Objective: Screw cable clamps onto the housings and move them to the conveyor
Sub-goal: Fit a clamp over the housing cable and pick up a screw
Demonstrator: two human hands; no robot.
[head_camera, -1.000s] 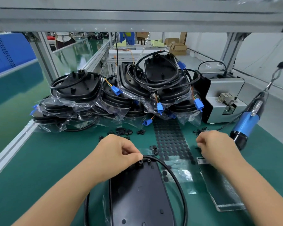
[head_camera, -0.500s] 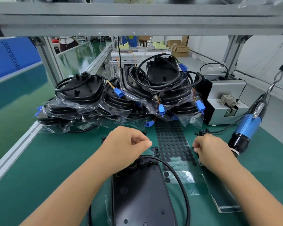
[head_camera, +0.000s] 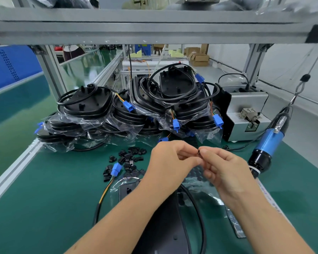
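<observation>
Head view: the left hand (head_camera: 170, 162) and the right hand (head_camera: 222, 167) meet above the green bench mat (head_camera: 44, 198), fingertips together, pinching a small black part (head_camera: 199, 153) between them (too small to identify with certainty). Both hands have fingers curled. Beneath the forearms lies a black housing (head_camera: 165, 226), near centre, its black cable (head_camera: 196, 208) looping along its right side and its blue connector (head_camera: 116, 169) lying to the left. Loose black cable clamps (head_camera: 128, 158) are scattered on the mat just beyond that connector. At the far side, a pile of bagged housings (head_camera: 136, 107) stands stacked. A grey screw feeder (head_camera: 246, 114) sits far right. A blue electric screwdriver (head_camera: 268, 143) hangs at the right, apart from both hands.
</observation>
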